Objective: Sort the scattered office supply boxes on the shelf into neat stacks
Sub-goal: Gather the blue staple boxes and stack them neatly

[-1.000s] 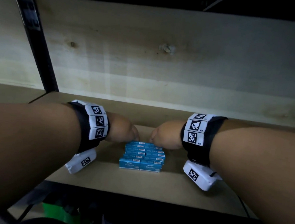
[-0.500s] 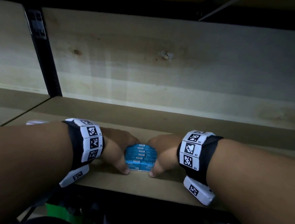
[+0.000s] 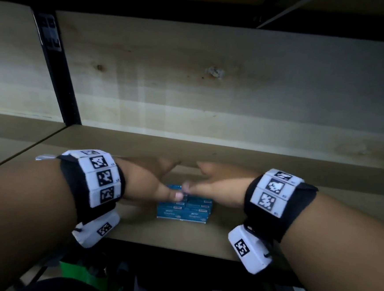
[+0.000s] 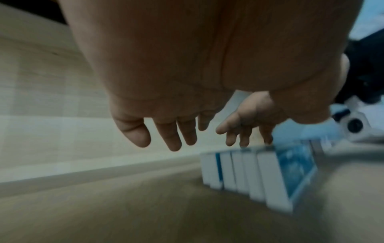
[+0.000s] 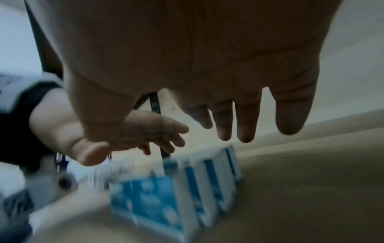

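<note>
Blue staple boxes (image 3: pixel 183 210) packed in a tidy block near the front edge of the wooden shelf (image 3: pixel 179 234). Left hand (image 3: pixel 148 179) and right hand (image 3: pixel 217 186) above the block, palms down, fingers straight and loosely spread, gripping nothing; thumbs nearly meeting over the top boxes.

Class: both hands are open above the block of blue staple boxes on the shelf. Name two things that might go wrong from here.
1. The blue staple boxes stand on edge in rows; a brush from the left hand or right hand might topple one.
2. The block sits toward the shelf front; pulling it forward risks boxes falling off.
</note>
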